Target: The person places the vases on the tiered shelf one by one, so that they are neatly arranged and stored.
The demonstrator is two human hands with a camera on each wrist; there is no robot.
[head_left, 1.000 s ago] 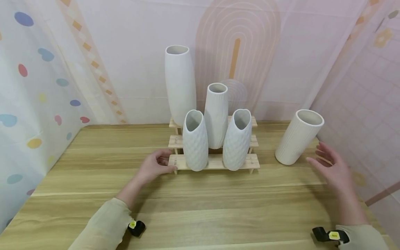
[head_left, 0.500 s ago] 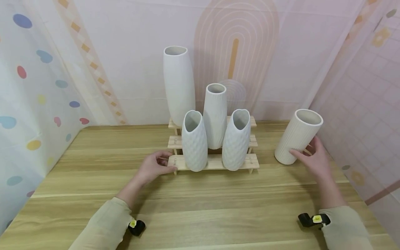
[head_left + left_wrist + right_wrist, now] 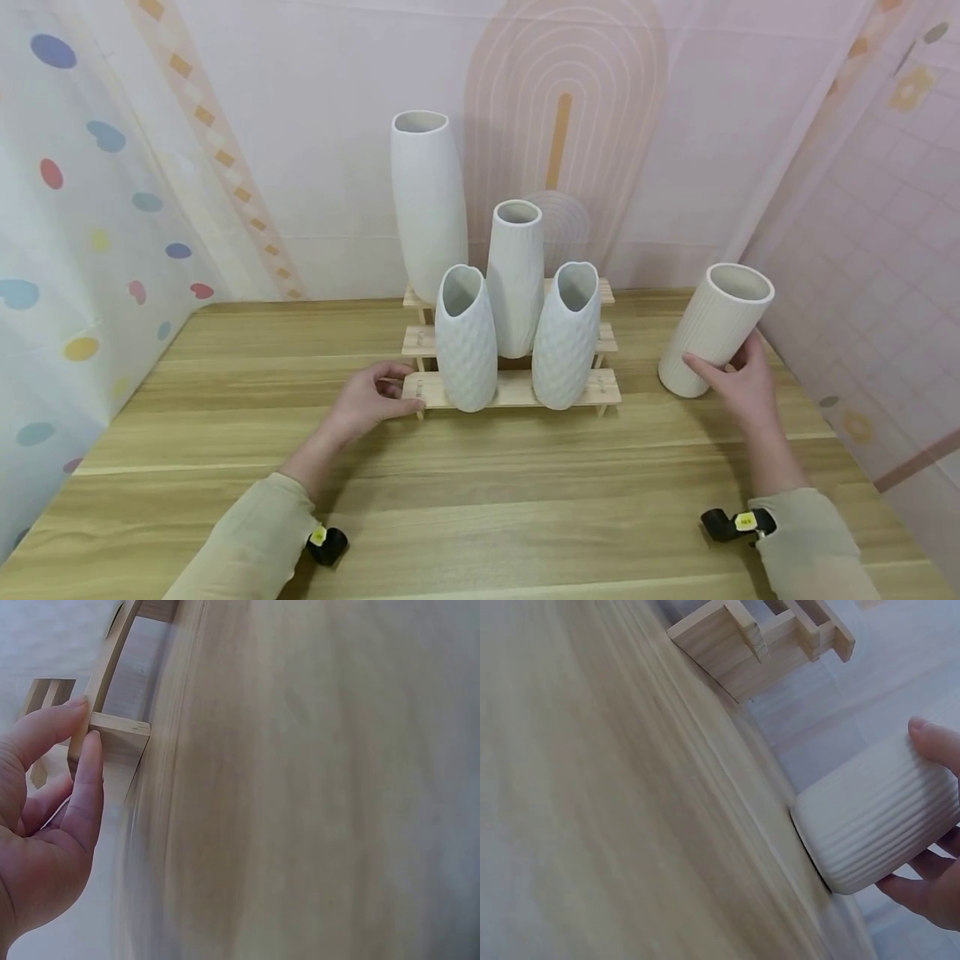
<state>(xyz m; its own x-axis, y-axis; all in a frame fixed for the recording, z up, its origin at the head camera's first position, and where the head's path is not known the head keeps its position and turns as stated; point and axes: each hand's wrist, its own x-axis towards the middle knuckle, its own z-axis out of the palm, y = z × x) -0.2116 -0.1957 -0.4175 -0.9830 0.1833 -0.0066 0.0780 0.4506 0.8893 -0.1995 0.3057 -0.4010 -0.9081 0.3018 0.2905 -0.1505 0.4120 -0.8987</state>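
My left hand (image 3: 371,396) pinches the left end of the lowest step of a three-tier wooden display stand (image 3: 516,388); the left wrist view shows thumb and fingers on either side of the board (image 3: 97,690). At the right, my right hand (image 3: 738,387) grips a white ribbed cylindrical vase (image 3: 708,325) low on its right side. The thumb lies across its front and the other fingers are partly hidden behind it. In the right wrist view the base of the ribbed vase (image 3: 877,817) is right at the tabletop.
Two dimpled white vases (image 3: 467,358) (image 3: 567,358) stand on the lowest step. Behind them are a narrow-necked vase (image 3: 515,283) on the middle step and a tall smooth vase (image 3: 429,208) on the top step at left. Patterned curtains (image 3: 315,150) border the wooden table (image 3: 480,500).
My right hand has moved left from beside the ribbed vase and taken hold of it. My left hand stays at the stand's left end. The vases on the stand have not moved.
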